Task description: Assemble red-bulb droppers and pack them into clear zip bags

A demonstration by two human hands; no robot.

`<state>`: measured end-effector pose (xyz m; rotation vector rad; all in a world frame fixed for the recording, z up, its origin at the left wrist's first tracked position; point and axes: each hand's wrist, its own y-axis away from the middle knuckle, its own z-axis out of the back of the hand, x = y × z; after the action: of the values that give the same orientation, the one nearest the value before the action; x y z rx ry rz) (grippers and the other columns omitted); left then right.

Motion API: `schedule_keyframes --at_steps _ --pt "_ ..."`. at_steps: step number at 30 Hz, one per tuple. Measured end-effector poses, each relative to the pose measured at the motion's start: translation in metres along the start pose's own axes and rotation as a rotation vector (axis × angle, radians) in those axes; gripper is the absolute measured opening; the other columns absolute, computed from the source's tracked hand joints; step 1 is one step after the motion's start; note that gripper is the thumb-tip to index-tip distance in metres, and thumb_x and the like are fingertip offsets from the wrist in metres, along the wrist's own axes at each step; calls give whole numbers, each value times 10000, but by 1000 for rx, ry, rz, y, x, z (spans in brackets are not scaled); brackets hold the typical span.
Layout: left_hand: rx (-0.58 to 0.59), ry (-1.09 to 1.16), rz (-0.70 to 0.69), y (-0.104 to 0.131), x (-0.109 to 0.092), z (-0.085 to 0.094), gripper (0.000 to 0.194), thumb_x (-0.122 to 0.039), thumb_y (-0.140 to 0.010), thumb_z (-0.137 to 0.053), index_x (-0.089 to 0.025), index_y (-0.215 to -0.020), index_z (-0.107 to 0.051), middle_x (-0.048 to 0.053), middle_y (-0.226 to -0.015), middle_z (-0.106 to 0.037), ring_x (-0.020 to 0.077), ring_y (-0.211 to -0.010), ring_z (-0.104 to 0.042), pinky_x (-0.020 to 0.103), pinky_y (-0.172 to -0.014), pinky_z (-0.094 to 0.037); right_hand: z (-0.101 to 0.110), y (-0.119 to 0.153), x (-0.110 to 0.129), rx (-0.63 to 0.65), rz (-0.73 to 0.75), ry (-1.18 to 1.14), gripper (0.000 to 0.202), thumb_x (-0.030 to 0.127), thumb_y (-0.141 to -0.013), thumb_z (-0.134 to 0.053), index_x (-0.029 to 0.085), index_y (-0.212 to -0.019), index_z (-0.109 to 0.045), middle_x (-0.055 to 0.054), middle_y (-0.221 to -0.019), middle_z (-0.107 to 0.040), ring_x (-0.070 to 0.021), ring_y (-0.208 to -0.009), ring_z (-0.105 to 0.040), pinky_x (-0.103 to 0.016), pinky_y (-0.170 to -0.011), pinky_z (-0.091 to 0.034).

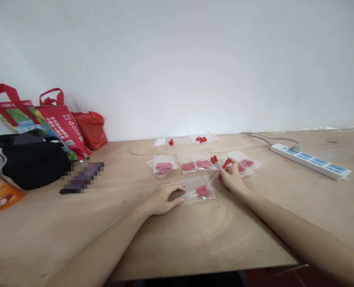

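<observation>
Near the table's front, a clear zip bag (195, 199) lies flat with two red-bulbed droppers (202, 190), their thin tubes pointing left. My left hand (166, 198) is curled at the bag's left end, thumb and fingers resting on its edge with a gap between them. Up and to the right, my right hand (232, 177) is closed on a few droppers (226, 163) with red bulbs and slim clear tubes. Behind it lies a filled bag (248, 163), partly covered by the hand. More bags of droppers (189, 165) lie in a row to the left.
At the wall lie bags with small red bulbs (201, 139). A white power strip (310, 161) with a cable is on the right. Shopping bags (63, 123), a black bag (30, 159), a blurred-out dark item (83, 179) and an orange packet (0, 193) stand left.
</observation>
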<state>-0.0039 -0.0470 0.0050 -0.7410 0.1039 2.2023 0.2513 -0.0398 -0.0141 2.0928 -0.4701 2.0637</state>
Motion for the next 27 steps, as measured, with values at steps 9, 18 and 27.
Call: schedule_keyframes --at_steps 9,18,27 --pt "-13 -20 66 2 -3 1 393 -347 -778 -530 -223 -1146 -469 48 -1190 -530 212 -1075 -491 354 -918 -379 -12 18 -1 206 -106 -165 316 386 -634 -596 203 -787 -390 71 -568 -516 -71 -443 -508 -195 -430 -421" --pt "-13 0 46 1 -1 0 392 -335 -780 -530 -229 -1153 -470 48 -1198 -525 215 -1087 -483 364 -933 -369 -14 15 -2 470 -61 178 254 363 -592 -604 182 -631 -430 93 -398 -417 -43 -317 -337 -172 -332 -248" --pt "-7 -13 49 1 -3 0 386 -331 -775 -538 -215 -1140 -486 54 -1181 -535 215 -1083 -488 360 -931 -370 -7 11 0 368 -101 270 186 314 -610 -597 160 -652 -501 74 -431 -444 -52 -342 -358 -186 -359 -259"
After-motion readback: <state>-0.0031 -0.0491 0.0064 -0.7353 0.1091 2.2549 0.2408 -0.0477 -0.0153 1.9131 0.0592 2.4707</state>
